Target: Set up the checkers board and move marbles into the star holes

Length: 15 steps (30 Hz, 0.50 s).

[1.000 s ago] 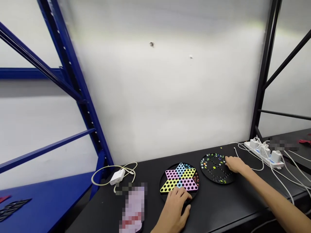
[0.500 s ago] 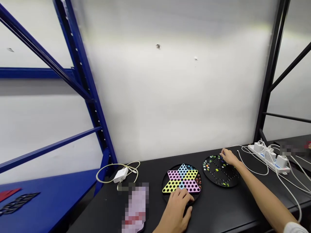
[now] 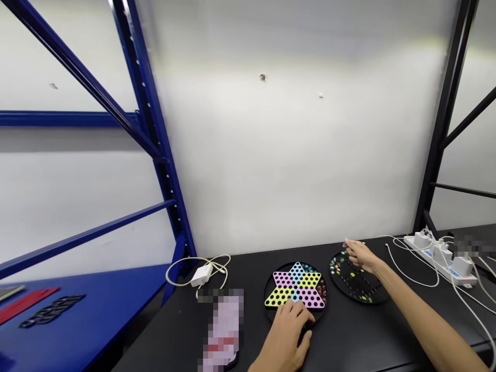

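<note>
My left hand (image 3: 289,333) lies over the near side of a round black Chinese checkers board (image 3: 267,310), its fingers stretched out and bent a little onto the rim. The star on top has pink, yellow and blue points with dark holes. Blue and reddish marbles (image 3: 321,289) sit in the board's side pockets at the back and right. Above the back of a second round black tray (image 3: 362,287) is my right hand (image 3: 360,254), closed in a pinch, with a small pale marble (image 3: 346,242) at the fingertips. Green, white and orange marbles (image 3: 336,267) lie about in that tray.
A white power strip (image 3: 442,263) with plugs and cables stands on the black table (image 3: 166,330) at the right. To the left are a white charger (image 3: 201,275) with its cable and a blurred phone-like object (image 3: 222,330). A blue table (image 3: 108,299) adjoins at far left.
My right hand has lifted off the second tray and moved a little left, with a marble now at its fingertips. My left hand stays on the board. The view has shifted slightly left.
</note>
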Each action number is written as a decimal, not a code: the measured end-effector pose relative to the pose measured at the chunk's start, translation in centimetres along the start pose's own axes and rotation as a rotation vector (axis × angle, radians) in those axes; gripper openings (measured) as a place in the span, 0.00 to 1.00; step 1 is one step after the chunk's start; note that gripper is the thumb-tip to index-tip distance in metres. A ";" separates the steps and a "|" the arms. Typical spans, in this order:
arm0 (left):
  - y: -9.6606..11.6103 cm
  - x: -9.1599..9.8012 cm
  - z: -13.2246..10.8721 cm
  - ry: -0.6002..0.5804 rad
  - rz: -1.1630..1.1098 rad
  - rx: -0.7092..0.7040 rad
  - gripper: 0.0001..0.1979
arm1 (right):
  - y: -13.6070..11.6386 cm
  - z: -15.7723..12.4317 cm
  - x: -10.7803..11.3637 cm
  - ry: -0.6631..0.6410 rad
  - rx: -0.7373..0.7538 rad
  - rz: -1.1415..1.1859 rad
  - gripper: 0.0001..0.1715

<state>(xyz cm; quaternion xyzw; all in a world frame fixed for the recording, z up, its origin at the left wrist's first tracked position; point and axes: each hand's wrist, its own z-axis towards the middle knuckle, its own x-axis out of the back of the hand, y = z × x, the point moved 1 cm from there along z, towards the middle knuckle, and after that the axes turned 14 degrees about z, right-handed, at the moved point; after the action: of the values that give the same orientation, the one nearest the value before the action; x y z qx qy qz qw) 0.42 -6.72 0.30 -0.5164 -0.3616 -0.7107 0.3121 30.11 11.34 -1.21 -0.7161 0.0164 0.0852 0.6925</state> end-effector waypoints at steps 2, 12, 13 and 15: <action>0.1 0.1 0.0 0.035 -0.033 0.001 0.11 | -0.1 -1.3 -3.1 -0.177 -0.052 0.274 0.24; -0.7 0.0 -0.3 0.429 -0.062 0.097 0.10 | 3.0 -7.5 -15.9 -0.439 0.374 -0.661 0.23; -0.8 -0.1 -0.3 0.443 -0.060 0.098 0.10 | 3.1 -8.3 -16.4 -0.464 0.438 -0.794 0.19; -0.8 -0.1 -0.4 0.449 -0.056 0.094 0.11 | 3.4 -9.5 -16.9 -0.533 0.501 -1.007 0.11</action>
<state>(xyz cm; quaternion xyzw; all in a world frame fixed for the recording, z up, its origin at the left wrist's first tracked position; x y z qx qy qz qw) -0.38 -6.57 -0.05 -0.3201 -0.3301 -0.7984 0.3888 13.98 0.11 -1.86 -0.4059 -0.4774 -0.0824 0.7750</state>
